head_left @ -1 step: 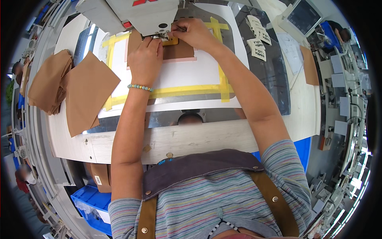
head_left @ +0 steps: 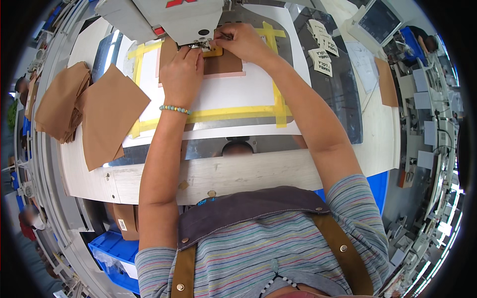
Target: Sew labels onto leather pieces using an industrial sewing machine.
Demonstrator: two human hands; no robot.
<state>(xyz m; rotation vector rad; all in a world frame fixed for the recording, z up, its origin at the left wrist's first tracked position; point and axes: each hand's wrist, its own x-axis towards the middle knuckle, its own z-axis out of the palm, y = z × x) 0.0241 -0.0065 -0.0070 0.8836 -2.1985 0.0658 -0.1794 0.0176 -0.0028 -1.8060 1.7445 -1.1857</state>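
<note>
Grip-wise, we can't tell if our left hand [head_left: 184, 72] or right hand [head_left: 237, 42] is clamped on anything; the brown panel [head_left: 223, 65] lies partly under the machine head [head_left: 186, 22].

Brown piece flat beneath the machine head

The flat brown piece [head_left: 226, 65] lies at upper centre of the frame, partly hidden, pink strips showing along its left and lower edges. Above it stands the pale sewing machine [head_left: 184, 20], cut off by the top edge; a small yellow part [head_left: 215, 52] sits low beside its needle area.
</note>
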